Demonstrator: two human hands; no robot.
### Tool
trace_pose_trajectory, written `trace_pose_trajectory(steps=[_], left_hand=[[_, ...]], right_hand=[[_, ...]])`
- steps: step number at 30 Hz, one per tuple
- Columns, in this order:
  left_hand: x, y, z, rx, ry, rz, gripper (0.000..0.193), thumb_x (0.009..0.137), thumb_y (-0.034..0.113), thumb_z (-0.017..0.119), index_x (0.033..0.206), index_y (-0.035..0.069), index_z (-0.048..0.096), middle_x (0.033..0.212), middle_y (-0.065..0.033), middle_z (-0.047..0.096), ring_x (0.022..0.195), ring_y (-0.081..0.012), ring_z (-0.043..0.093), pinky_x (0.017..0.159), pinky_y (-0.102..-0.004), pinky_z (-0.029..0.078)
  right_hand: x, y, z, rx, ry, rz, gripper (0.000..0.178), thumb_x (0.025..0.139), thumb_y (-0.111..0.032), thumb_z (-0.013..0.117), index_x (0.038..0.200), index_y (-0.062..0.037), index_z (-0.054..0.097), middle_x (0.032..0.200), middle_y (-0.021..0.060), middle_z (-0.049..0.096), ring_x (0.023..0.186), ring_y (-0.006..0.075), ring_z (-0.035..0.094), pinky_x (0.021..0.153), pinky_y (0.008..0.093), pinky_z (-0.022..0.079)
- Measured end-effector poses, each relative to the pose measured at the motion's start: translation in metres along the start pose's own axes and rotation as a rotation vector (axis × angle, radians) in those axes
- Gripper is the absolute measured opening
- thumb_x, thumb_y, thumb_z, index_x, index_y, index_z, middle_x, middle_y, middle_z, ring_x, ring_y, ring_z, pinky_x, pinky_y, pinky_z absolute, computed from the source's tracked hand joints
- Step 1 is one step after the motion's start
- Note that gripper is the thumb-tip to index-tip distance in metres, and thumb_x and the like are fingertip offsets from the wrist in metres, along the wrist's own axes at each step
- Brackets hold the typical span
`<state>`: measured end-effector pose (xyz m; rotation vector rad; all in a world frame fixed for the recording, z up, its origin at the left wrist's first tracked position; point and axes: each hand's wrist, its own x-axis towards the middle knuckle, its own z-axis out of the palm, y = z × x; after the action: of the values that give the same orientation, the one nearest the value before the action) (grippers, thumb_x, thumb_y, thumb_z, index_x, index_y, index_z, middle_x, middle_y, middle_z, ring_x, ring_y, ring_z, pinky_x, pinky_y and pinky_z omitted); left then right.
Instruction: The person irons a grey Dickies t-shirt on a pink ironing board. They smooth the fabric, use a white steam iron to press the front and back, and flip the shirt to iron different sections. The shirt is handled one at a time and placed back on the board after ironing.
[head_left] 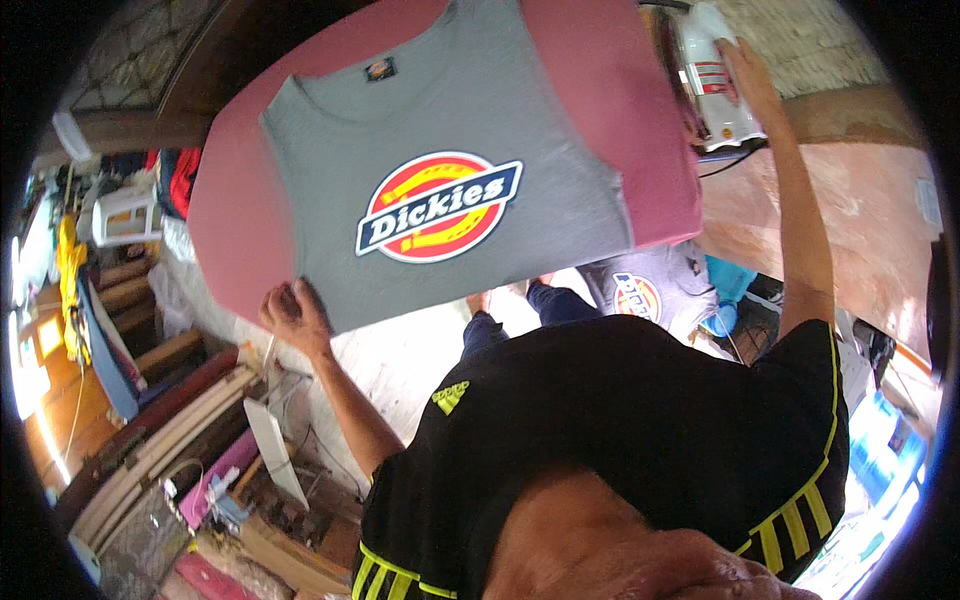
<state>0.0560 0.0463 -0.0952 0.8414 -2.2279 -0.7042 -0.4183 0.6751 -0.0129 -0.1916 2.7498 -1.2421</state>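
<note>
My left hand [297, 318] pinches a corner of the grey shirt [450, 142], already spread flat on the pink board [235, 215] between my hands; my right hand [752, 82] touches the iron [706, 82], off the cloth, grip unclear.

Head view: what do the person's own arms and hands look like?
The left hand and right hand are gloveless; the forearms are bare, no watch visible. The black short-sleeved shirt has yellow-green stripes toward the shoulders.
</note>
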Motion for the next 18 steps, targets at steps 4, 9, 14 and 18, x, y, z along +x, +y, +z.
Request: trace_pose_trajectory(steps=[4, 9, 14, 18], left_hand=[[0.002, 0.011, -0.007, 0.081, -0.035, 0.100, 0.026, 0.087, 0.017, 0.078, 0.099, -0.002, 0.065, 0.112, -0.0118, 0.052, 0.094, -0.0202, 0.056, 0.079, -0.0308, 0.050], [-0.025, 0.006, -0.018, -0.091, -0.078, 0.036, 0.020, 0.089, 0.014, 0.076, 0.096, -0.001, 0.064, 0.102, -0.0091, 0.051, 0.089, -0.0187, 0.054, 0.074, -0.0320, 0.049], [-0.032, 0.023, -0.030, 0.127, -0.153, 0.297, 0.024, 0.096, 0.023, 0.067, 0.092, 0.001, 0.060, 0.090, -0.0125, 0.055, 0.090, -0.0295, 0.053, 0.081, -0.0458, 0.039], [-0.019, 0.024, -0.029, 0.136, -0.193, 0.503, 0.021, 0.102, 0.021, 0.058, 0.095, 0.001, 0.055, 0.087, -0.0118, 0.056, 0.081, -0.0231, 0.054, 0.072, -0.0432, 0.045]], right_hand=[[-0.018, -0.016, 0.015, -0.785, 0.568, -0.457, 0.053, 0.098, -0.041, 0.056, 0.134, -0.0012, 0.052, 0.100, 0.0167, 0.068, 0.085, 0.0297, 0.066, 0.076, 0.0392, 0.053], [-0.133, -0.044, 0.085, -0.424, 0.438, -0.577, 0.032, 0.094, -0.023, 0.067, 0.121, -0.0059, 0.064, 0.102, 0.0171, 0.069, 0.092, 0.0322, 0.067, 0.083, 0.0394, 0.053], [-0.247, -0.066, 0.166, -0.349, 0.204, -0.160, 0.033, 0.089, -0.031, 0.073, 0.103, -0.0033, 0.066, 0.106, 0.0174, 0.067, 0.095, 0.0324, 0.066, 0.081, 0.0426, 0.052], [-0.254, -0.073, 0.188, -0.457, 0.386, -0.297, 0.029, 0.088, -0.027, 0.074, 0.101, -0.0021, 0.064, 0.091, 0.0151, 0.066, 0.089, 0.0328, 0.065, 0.079, 0.0421, 0.051]])
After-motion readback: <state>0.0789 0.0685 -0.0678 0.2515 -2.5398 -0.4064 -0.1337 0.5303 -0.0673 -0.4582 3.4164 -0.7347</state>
